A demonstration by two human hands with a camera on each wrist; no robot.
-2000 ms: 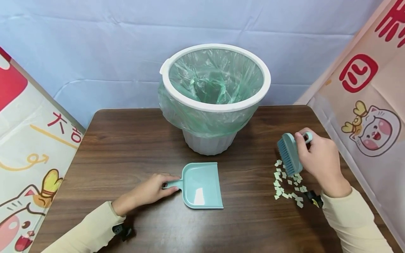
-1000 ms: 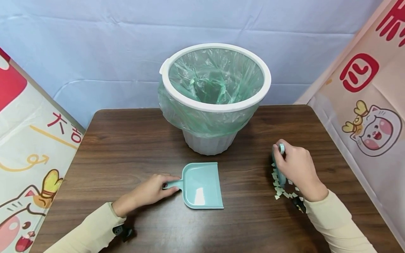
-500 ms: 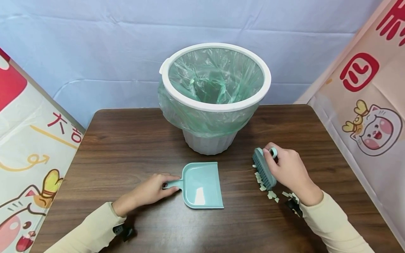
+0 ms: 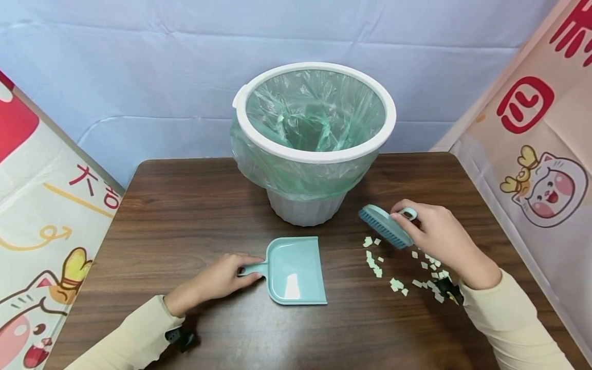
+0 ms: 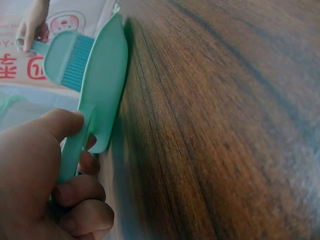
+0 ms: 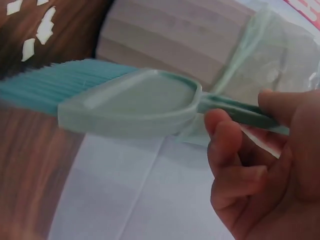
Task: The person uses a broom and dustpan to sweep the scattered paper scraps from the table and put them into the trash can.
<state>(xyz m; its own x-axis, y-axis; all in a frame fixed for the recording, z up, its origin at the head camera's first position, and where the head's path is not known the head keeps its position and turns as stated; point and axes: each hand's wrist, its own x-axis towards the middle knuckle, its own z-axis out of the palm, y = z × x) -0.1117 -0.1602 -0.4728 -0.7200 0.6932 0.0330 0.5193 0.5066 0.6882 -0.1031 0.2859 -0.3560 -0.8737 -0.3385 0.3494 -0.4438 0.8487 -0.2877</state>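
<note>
My left hand [image 4: 222, 277] grips the short handle of a pale teal dustpan [image 4: 296, 271], which lies on the table with its straight lip facing right. In the left wrist view the thumb and fingers [image 5: 82, 192] wrap that handle. Off to the right, my right hand [image 4: 444, 234] holds a matching hand brush [image 4: 386, 226] by its looped handle. Its bristles are raised above the table, as the right wrist view shows with the brush head [image 6: 135, 102] in profile. Small pale paper scraps [image 4: 372, 262] lie scattered below and around the brush, with more scraps [image 4: 430, 264] near the right wrist.
A white bin [image 4: 305, 208] lined with a green plastic bag [image 4: 300, 180] stands at the back middle of the brown table [image 4: 185, 205]. A pale blue cloth [image 4: 139, 77] hangs behind. Printed panels [image 4: 541, 169] flank both sides.
My right hand has swept the brush leftward across the scraps, then lifted it. Some scraps now lie closer to the dustpan. The left hand and the dustpan have stayed put.
</note>
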